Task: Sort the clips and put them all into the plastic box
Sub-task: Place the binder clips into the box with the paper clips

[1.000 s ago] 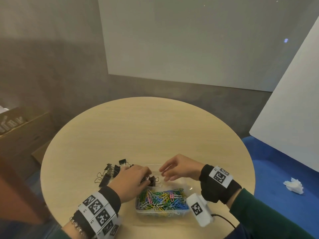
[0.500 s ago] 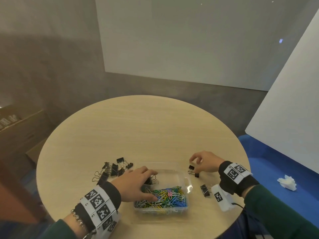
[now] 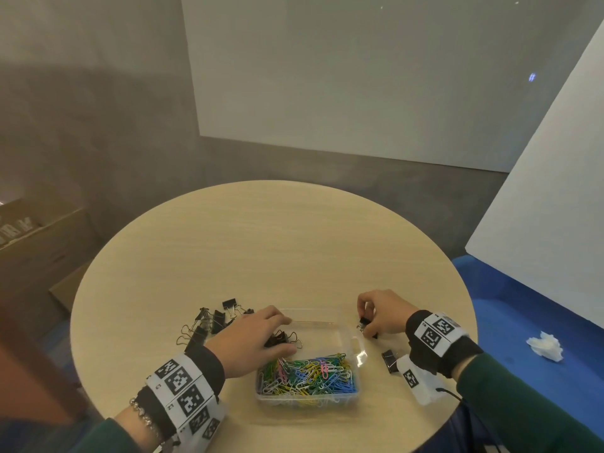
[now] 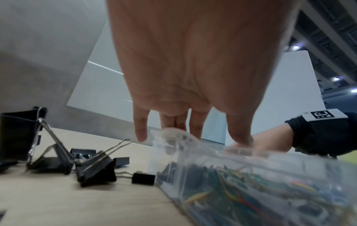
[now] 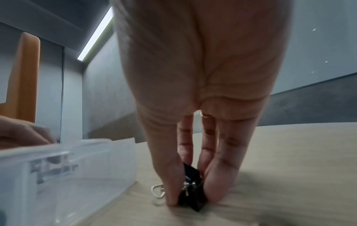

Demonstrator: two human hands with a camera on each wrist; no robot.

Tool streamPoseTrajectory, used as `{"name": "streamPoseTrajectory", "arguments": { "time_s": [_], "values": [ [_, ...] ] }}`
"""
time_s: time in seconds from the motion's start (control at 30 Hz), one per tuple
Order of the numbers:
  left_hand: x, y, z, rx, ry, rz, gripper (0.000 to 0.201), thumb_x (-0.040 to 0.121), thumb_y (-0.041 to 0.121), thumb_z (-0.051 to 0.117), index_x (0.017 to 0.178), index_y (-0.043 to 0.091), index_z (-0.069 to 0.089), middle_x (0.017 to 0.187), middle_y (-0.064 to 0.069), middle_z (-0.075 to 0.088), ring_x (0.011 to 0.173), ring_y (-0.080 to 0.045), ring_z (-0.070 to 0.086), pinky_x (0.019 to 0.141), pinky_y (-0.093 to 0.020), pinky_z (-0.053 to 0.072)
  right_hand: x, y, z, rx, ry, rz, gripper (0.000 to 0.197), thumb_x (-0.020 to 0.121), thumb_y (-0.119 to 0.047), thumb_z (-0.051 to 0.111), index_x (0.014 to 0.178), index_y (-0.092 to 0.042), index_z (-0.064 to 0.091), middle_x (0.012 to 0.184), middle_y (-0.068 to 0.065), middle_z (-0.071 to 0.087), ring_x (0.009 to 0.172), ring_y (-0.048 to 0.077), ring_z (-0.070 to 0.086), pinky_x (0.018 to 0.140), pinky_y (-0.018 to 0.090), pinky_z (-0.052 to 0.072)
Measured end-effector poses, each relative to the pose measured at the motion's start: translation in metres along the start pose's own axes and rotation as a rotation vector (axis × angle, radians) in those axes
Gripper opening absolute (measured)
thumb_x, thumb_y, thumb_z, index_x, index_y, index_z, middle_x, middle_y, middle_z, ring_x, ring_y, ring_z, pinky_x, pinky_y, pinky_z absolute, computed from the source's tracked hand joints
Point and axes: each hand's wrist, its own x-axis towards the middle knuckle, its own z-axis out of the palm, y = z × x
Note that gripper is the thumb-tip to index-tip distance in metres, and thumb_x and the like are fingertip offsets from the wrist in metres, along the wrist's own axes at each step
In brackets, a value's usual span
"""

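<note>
Binder clip point(image 5: 190, 197) pinched by R hand point(image 3: 385, 313); table-level.

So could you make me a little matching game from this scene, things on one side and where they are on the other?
Things:
1. coloured paper clips
2. pile of black binder clips
3. lone binder clip
4. crumpled tissue

Places:
A. on the blue floor
B. on the table, left of the plastic box
C. inside the plastic box
D. on the table, right of the box

Pairs: 1-C, 2-B, 3-D, 4-A
</note>
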Motion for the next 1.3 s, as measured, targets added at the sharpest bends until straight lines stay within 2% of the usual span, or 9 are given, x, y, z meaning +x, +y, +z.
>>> {"name": "streamPoseTrajectory", "arguments": {
  "time_s": [0.07,0.13,0.3,0.4,0.6,0.87,1.07,1.2,1.3],
  "values": [
    [0.000,-0.005,-0.001,-0.015,0.054,0.018,0.096,0.068,0.087,0.011,0.137,0.028,0.043,0.134,0.013,0.043,0.116,-0.008,0.051,0.102,-0.033,0.040,-0.001,0.000,0.001,-0.004,0.027,-0.015,0.030,0.067,-0.014,0.081,0.086,-0.016,0.058,0.087,-0.001,0.060,0.074,0.014,0.054,0.059,0.020,0.045],
    [-0.001,-0.009,-0.002,-0.025,0.096,0.023,0.091,0.069,0.085,0.011,0.132,0.030,0.047,0.131,0.016,0.045,0.114,-0.007,0.052,0.100,-0.033,0.042,-0.001,0.000,0.002,-0.001,0.039,-0.025,0.026,0.067,-0.011,0.079,0.076,-0.016,0.055,0.082,-0.001,0.059,0.070,0.014,0.053,0.058,0.020,0.044],
    [-0.001,-0.013,-0.008,-0.075,0.165,0.052,0.038,0.094,0.047,0.045,0.125,0.029,0.055,0.126,0.016,0.050,0.115,-0.004,0.051,0.101,-0.027,0.040,-0.002,0.003,0.001,0.013,0.039,-0.025,0.023,0.069,-0.012,0.078,0.066,-0.018,0.056,0.078,0.000,0.062,0.064,0.008,0.054,0.052,0.014,0.039],
    [-0.001,-0.016,-0.012,-0.070,0.184,0.064,0.028,0.096,0.037,0.049,0.121,0.031,0.058,0.123,0.017,0.054,0.114,-0.005,0.052,0.099,-0.027,0.041,-0.002,0.004,0.000,0.027,0.024,-0.021,0.022,0.070,-0.013,0.078,0.066,-0.020,0.058,0.080,0.000,0.064,0.065,0.007,0.055,0.053,0.013,0.039],
    [0.003,-0.014,-0.016,-0.058,0.098,0.056,0.032,0.094,0.037,0.054,0.125,0.029,0.057,0.125,0.013,0.056,0.116,-0.007,0.052,0.100,-0.029,0.041,0.000,0.005,0.001,0.073,0.009,0.008,0.019,0.069,-0.013,0.077,0.066,-0.020,0.059,0.074,-0.002,0.063,0.064,0.007,0.054,0.055,0.016,0.041],
    [0.002,-0.010,-0.016,-0.015,-0.105,0.018,0.065,0.086,0.057,0.053,0.141,0.023,0.041,0.143,0.007,0.043,0.129,-0.011,0.042,0.108,-0.027,0.033,-0.001,0.006,-0.006,0.150,0.128,0.040,0.014,0.068,-0.007,0.073,0.064,-0.015,0.062,0.063,-0.002,0.062,0.056,0.007,0.053,0.050,0.013,0.041],
    [-0.001,-0.008,-0.009,-0.017,-0.132,0.013,0.057,0.093,0.048,0.051,0.143,0.023,0.038,0.143,0.005,0.042,0.130,-0.012,0.040,0.109,-0.028,0.033,-0.004,-0.020,-0.021,0.238,0.245,-0.055,0.006,0.068,-0.005,0.072,0.070,-0.004,0.067,0.071,0.008,0.072,0.065,0.016,0.066,0.066,0.031,0.056],
    [0.001,-0.004,-0.009,-0.024,-0.129,-0.001,0.058,0.094,0.046,0.050,0.144,0.020,0.037,0.144,0.003,0.041,0.130,-0.014,0.040,0.108,-0.029,0.033,-0.009,-0.061,-0.014,0.243,0.158,-0.178,0.009,0.070,-0.004,0.073,0.069,-0.009,0.065,0.067,0.004,0.068,0.058,0.009,0.061,0.056,0.022,0.052],
    [0.001,-0.001,-0.010,-0.005,-0.125,-0.008,0.059,0.094,0.045,0.050,0.144,0.018,0.036,0.144,0.001,0.041,0.130,-0.015,0.040,0.108,-0.028,0.033,-0.008,-0.086,0.002,0.159,0.041,-0.226,0.010,0.071,-0.003,0.072,0.071,-0.010,0.066,0.072,0.007,0.069,0.060,0.012,0.062,0.056,0.022,0.052]
  ]
}}
